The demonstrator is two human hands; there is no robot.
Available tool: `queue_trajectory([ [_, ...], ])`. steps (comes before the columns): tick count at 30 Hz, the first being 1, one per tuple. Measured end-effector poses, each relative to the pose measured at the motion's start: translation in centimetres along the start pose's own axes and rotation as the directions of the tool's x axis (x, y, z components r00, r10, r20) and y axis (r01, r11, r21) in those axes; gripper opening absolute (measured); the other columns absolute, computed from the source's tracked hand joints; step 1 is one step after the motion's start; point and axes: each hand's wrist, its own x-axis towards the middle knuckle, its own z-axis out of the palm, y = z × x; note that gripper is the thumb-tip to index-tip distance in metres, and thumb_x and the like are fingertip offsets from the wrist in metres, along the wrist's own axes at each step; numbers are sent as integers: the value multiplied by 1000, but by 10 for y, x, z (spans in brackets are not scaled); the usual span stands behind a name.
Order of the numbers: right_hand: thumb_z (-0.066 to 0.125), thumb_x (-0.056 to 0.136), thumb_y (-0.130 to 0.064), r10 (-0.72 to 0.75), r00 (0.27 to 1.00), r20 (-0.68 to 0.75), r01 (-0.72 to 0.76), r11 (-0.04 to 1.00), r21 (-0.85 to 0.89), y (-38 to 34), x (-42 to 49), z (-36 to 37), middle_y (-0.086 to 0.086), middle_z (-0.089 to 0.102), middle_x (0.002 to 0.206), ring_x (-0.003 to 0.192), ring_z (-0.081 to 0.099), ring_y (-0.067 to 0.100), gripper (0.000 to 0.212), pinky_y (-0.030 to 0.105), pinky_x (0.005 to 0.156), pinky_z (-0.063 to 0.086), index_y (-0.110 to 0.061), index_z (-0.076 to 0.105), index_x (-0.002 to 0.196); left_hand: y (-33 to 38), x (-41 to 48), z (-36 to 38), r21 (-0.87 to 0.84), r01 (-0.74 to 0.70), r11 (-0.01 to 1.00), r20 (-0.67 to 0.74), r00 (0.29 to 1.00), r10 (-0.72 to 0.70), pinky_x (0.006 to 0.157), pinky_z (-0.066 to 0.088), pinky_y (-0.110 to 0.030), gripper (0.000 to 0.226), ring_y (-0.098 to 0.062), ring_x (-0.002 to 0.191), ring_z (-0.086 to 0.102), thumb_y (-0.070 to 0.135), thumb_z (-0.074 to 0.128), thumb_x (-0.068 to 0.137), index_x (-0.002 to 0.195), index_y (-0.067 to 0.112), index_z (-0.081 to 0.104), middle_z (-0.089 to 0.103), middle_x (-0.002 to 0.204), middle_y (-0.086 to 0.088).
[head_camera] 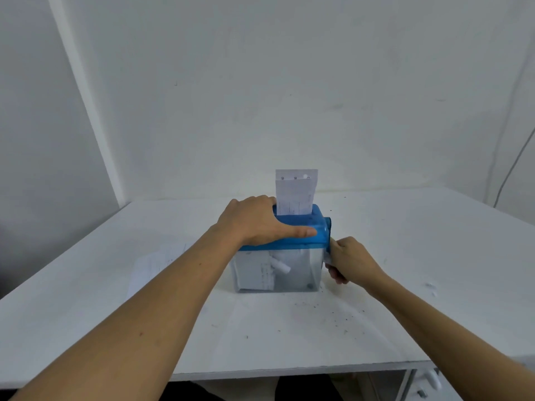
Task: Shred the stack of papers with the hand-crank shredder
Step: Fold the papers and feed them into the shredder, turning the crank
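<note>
Blue lid (317,224): translucent blue plastic with rounded corners, capping the hand-crank shredder (301,247); a feed slot runs along its top.
Clear bin (304,273): see-through box under the lid, pale and slightly frosted, standing flat on the table.
Place: the shredder sits near the middle of the white table (419,256), well back from the near edge and straight ahead of the person.
Sheet (296,192): one white printed page standing upright in the slot, its lower part inside and its upper part rising in front of the wall; faint ruled columns and small dark marks near its top edge.
Shredded paper (260,273): white strips and a curled roll inside the bin, toward its left side.
Drive: the blue crank (328,227) has a round hub on the right end of the lid, and its arm runs down into the right hand.
Left hand (254,221): laid palm-down over the left part of the lid, fingers reaching to the slot beside the sheet, thumb straight along the front edge — pressing, curled round nothing.
Right hand (353,261): at the shredder's right side, fingers wrapped round the lower end of the crank, which the grip mostly hides.
Stack of papers (156,264): white sheets lying flat on the table left of the shredder, partly behind the left forearm — print too faint to read.
Dark specks (312,305): scattered on the table in front of and right of the bin.
</note>
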Motion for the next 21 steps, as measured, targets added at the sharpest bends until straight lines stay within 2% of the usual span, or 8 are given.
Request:
queue_trajectory([
  [6,41,103,-18,-81,995,59,85,994,-73,-10,-38,-22,8,64,56,43,55,15,41,20,46,43,-5,56,68,2,0,-2,-11,3,1000,21,1000,-3,88,47,-37,111,-17,110,59,107,38,47,140,47,46,61,134,14],
  [9,43,102,-26,-134,986,95,137,990,-23,-19,-53,-41,11,67,58,50,61,21,47,26,53,47,-6,56,63,4,-2,-4,-9,1,1000,28,1000,-1,92,47,-38,104,-17,110,59,104,44,52,138,47,48,61,132,15],
  [12,54,98,-48,-125,975,182,149,981,-126,-31,-59,-54,8,70,62,55,67,15,51,28,60,53,-6,61,69,5,-5,-8,-25,4,1000,41,999,-3,94,48,-39,99,-16,107,58,101,49,55,137,45,51,62,128,15],
  [14,68,90,-46,-158,966,203,186,974,-132,-39,-55,-65,5,70,62,60,69,13,42,24,60,55,-7,66,76,6,-5,-7,-21,9,1000,43,999,-8,93,49,-39,100,-16,106,59,101,49,55,137,44,51,62,128,14],
  [18,71,85,-49,-223,967,125,231,971,-60,-64,-34,-84,6,70,65,66,71,16,41,33,68,62,-8,72,83,4,-3,-5,-5,9,1000,44,999,-9,95,47,-41,101,-17,107,59,101,49,55,138,44,48,62,130,13],
  [21,69,86,-53,-262,965,-27,261,964,-54,-76,-8,-84,5,71,64,61,70,15,50,31,61,61,-4,69,76,2,-2,-3,-6,3,1000,32,999,-3,93,47,-41,102,-17,106,59,102,47,54,138,44,47,63,129,12],
])
